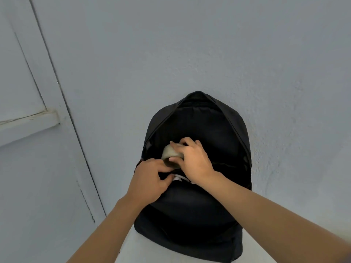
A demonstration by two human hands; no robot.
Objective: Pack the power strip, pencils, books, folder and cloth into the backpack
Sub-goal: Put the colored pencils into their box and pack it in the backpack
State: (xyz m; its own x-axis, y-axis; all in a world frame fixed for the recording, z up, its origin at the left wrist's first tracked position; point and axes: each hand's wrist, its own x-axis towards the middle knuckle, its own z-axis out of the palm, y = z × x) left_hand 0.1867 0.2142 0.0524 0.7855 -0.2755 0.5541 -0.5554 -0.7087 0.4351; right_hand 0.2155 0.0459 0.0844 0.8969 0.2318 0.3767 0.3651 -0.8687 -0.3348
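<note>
Left edge: a pale panelled door (28, 92) with a raised moulding fills this side, and its frame line runs diagonally down towards the bottom of the view.

Left hand: the left hand (150, 179) comes in from the lower left on a bare forearm. Its fingers are curled over the front lip of the bag's opening and its thumb lies against the same edge, so it grips the fabric there.

Cloth: a rolled, pale olive cloth (171, 151) sits at the mouth of the main compartment, just above the left hand's fingertips. Its open end faces down and to the left.

White item: a sliver of something white (179, 178) shows inside the opening between the two hands. I cannot tell what it is.

Right hand: the right hand (193, 158) wraps round the cloth, fingers over the top and thumb across the near side.

Backpack: the black backpack (190, 215) stands upright with its back against the wall. Its main zip is open wide and the dark interior shows above the hands.

Right side: a light grey textured wall (284, 73) fills the background.

Bottom right: the bag rests on a white surface (266, 249).
</note>
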